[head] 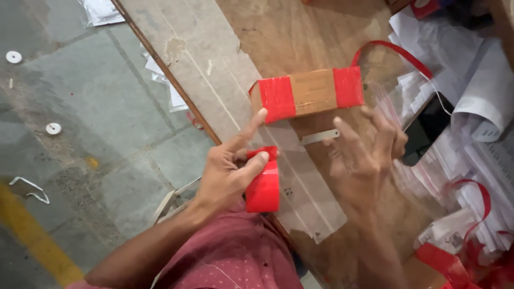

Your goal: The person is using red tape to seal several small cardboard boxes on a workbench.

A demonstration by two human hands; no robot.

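Small brown cardboard box [308, 93] with red tape bands at both ends sits on the wooden bench [300, 32], just above our hands. Left hand [230, 174] pinches a red tape roll [263, 184] between thumb and fingers, index finger stretched out, tip touching the box's left band. Right hand [364, 155] is spread, fingers splayed just below the box's right end, holding nothing. Clear plastic sheet [308, 187] lies under both. Stack of white papers and clear bags [471, 134] on the right, loose red tape strip [393, 53] curling behind the box. Grey tiled floor [80, 118] to the left.
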